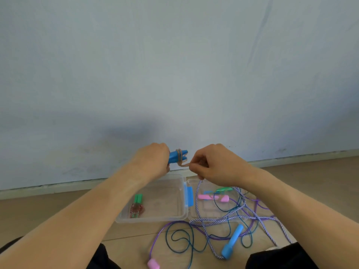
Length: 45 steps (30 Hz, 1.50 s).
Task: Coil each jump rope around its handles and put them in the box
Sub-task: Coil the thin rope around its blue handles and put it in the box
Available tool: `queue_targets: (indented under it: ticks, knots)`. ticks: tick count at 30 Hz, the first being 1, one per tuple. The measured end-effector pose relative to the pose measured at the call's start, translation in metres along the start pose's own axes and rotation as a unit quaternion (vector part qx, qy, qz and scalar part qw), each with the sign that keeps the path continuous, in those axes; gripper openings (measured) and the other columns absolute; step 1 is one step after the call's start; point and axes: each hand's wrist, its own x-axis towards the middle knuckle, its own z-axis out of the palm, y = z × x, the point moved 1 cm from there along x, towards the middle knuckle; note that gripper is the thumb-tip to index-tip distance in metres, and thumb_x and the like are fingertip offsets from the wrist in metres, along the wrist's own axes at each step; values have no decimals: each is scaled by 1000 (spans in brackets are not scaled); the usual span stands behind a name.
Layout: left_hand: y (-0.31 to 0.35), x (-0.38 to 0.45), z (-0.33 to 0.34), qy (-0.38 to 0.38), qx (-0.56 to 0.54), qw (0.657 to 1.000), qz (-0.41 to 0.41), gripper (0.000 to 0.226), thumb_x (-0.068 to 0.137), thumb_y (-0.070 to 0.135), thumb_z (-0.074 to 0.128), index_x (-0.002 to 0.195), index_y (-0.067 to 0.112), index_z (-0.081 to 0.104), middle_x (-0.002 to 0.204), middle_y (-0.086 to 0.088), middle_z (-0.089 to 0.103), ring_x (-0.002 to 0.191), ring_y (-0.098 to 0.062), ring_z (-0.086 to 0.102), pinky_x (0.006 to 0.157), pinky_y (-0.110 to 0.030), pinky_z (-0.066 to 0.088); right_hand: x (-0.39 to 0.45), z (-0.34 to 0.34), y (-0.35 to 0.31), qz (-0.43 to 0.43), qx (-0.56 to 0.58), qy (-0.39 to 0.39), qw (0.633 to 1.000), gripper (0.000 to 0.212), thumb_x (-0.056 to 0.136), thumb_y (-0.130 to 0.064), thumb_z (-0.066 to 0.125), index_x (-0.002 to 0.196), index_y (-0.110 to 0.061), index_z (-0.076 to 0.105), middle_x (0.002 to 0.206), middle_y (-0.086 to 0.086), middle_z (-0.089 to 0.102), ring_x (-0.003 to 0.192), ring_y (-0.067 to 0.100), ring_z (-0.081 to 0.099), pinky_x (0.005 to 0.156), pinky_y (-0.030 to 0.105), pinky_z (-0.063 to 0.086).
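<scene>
Left hand (153, 162): gripping paired blue handles (177, 156) | right hand (211, 164): pinching tan rope (182, 164) just beside the wraps | box (155, 218): below both grips | advice: keep tension, lay turns side by side.

Left hand (153, 160) hides the blue handles' (177, 157) near ends.

I'm seeing open room in the clear box (175, 193), only the coiled green-handled rope (137, 206) lying at its left end. Loose ropes (229, 220) are cluttering the lid (196, 210) and the floor (310, 183) right of it.
</scene>
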Motion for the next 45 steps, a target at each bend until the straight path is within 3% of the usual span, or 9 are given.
queue_targets:
  ticks: [9, 12, 16, 26, 30, 34, 39, 42, 45]
  knots:
    - [38, -19, -6, -108, -56, 976, 183, 19, 83, 36, 71, 96, 24, 68, 82, 1, 67, 75, -20, 63, 62, -27, 39, -5, -33, 14, -22, 65, 75, 995, 42, 50, -47, 93, 62, -17, 66, 54, 1, 63, 48, 5, 49, 48, 20, 42]
    - [39, -25, -19, -147, -258, 938, 181, 21, 82, 29, 78, 69, 27, 62, 50, 16, 54, 47, -1, 49, 49, -14, 34, -5, -39, 18, -6, 169, 94, 981, 42, 58, -49, 82, 60, -12, 64, 45, -6, 50, 43, 4, 38, 45, 15, 32]
    - [38, -33, -30, -144, -446, 865, 179, 10, 82, 21, 80, 80, 13, 73, 53, 16, 55, 50, 0, 46, 58, -14, 36, -1, -25, 11, -1, 302, 22, 953, 53, 87, -46, 59, 61, 0, 54, 53, 2, 38, 50, 11, 29, 48, 17, 30]
    - [19, -11, -14, -84, -579, 809, -59, 19, 89, 5, 61, 106, -2, 63, 54, 2, 44, 40, -9, 33, 41, -21, 26, 6, -4, 9, 22, 226, 27, 974, 23, 102, -19, 46, 109, -16, 68, 65, -6, 63, 48, 11, 42, 47, 20, 38]
    - [12, -2, -6, -5, -456, 886, -84, 20, 85, 13, 66, 102, 4, 60, 65, -2, 51, 46, -13, 45, 46, -24, 35, 0, 0, 8, 42, 195, 1, 980, 13, 98, -24, 55, 102, -16, 65, 73, 2, 74, 48, 11, 57, 49, 17, 43]
    - [9, 0, -4, -9, -211, 974, -85, 22, 84, 22, 67, 92, 5, 55, 70, -2, 50, 56, -15, 47, 47, -27, 31, -4, -3, 2, 30, -43, -17, 998, 32, 81, -53, 69, 77, -21, 70, 61, -4, 63, 50, 6, 52, 51, 19, 41]
    - [28, -11, 13, -82, -38, 995, -38, 17, 86, 11, 60, 103, 10, 58, 82, -4, 57, 77, -25, 58, 63, -29, 43, -13, -12, -3, 21, -87, -220, 971, 21, 83, -36, 68, 82, -16, 71, 60, 1, 67, 49, 9, 56, 61, 29, 53]
    - [41, -17, 19, -146, 12, 988, 39, 14, 87, 13, 59, 101, 15, 57, 100, -9, 65, 89, -28, 65, 66, -31, 47, -11, -22, 4, -26, -94, -147, 984, 18, 86, -32, 68, 71, -22, 70, 63, -1, 70, 50, 4, 53, 58, 22, 48]
    - [49, -19, 17, -154, 21, 974, 162, 9, 85, 23, 61, 87, 20, 53, 83, -4, 61, 71, -25, 57, 62, -32, 48, -9, -29, 13, -16, -2, -66, 998, 17, 77, -34, 81, 73, -19, 76, 63, -6, 72, 53, 2, 60, 55, 16, 48]
